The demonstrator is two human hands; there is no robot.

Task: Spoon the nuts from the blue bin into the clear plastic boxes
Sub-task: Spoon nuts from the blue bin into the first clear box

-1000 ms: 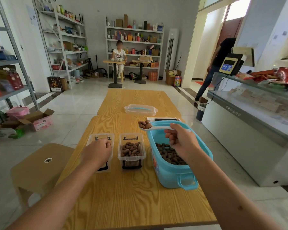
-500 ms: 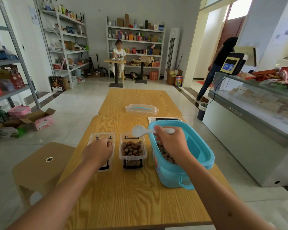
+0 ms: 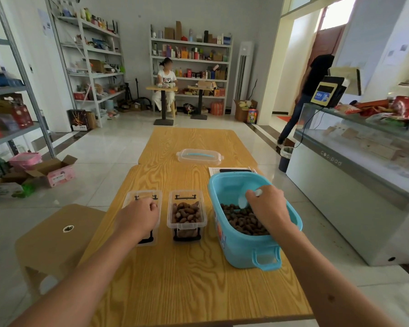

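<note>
My right hand [image 3: 268, 208] gripped a pale plastic spoon [image 3: 243, 201] inside the glossy blue bin [image 3: 241, 249] of wrinkled brown nuts [image 3: 241, 220], my left hand [image 3: 137, 217], fingers curled, rested on the empty clear plastic box [image 3: 157, 197], wood-grain surface [image 3: 187, 279].

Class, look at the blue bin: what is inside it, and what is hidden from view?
Inside the blue bin lie brown nuts, with the white spoon dipped in, held by the right hand. The hand covers most of the spoon's handle and some nuts.
</note>
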